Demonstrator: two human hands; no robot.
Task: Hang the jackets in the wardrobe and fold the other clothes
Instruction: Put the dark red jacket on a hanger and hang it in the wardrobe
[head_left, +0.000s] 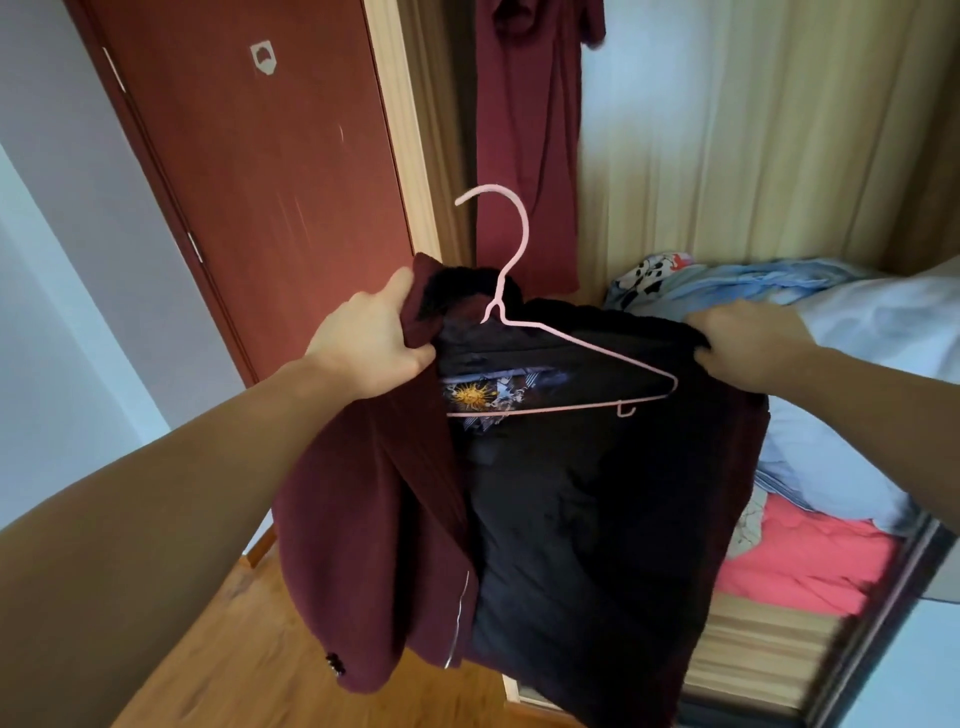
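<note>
I hold up a maroon jacket (358, 530) with a black lining, open toward me in the middle of the view. A pink wire hanger (524, 332) sits inside it, its hook sticking up above the collar. My left hand (371, 343) grips the jacket's left shoulder by the collar. The right shoulder is gripped by my right hand (748, 332). A printed label with a sun shows on the lining behind the hanger bar. Behind the jacket a maroon garment (530, 140) hangs in the open wardrobe.
The wardrobe's red-brown door (249, 156) stands open at left. Pale wood panels (753, 130) line the wardrobe's back. On a lower shelf at right lie blue, white and coral-red fabrics (810, 561). The floor below is wooden (249, 649).
</note>
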